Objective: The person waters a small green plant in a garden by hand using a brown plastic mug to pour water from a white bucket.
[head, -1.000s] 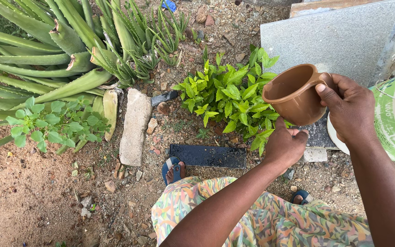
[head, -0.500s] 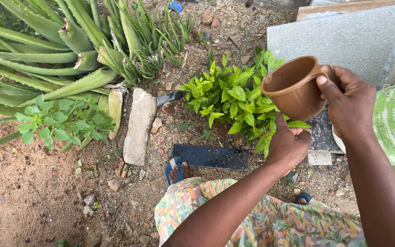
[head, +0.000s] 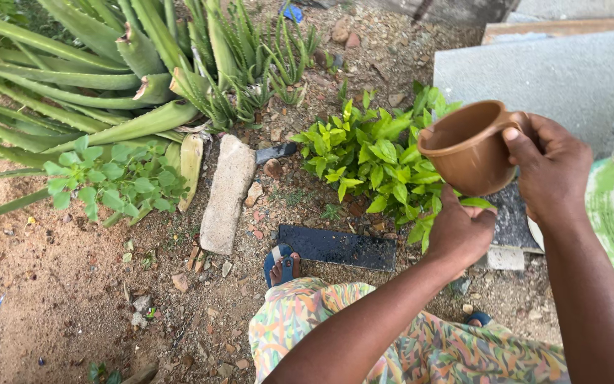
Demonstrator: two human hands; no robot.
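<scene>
Right now brown mug (head: 467, 146) at 1 o'clock, tilted, mouth toward 10. Right hand (head: 552, 171) grip pinching handle from 3 o'clock side. Left hand (head: 460, 231) curled beneath mug at 6, nearer leafy shrub (head: 371, 156), touching leaves; holds nothing visible.

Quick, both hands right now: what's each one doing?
Left hand: loosely cupped under the brown mug, thumb touching its base.
Right hand: closed around the mug's handle, holding it tilted above the leafy plant.

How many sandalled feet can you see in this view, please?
2: left foot beside the dark tile; right foot below the left hand, mostly hidden by the dress.
</scene>
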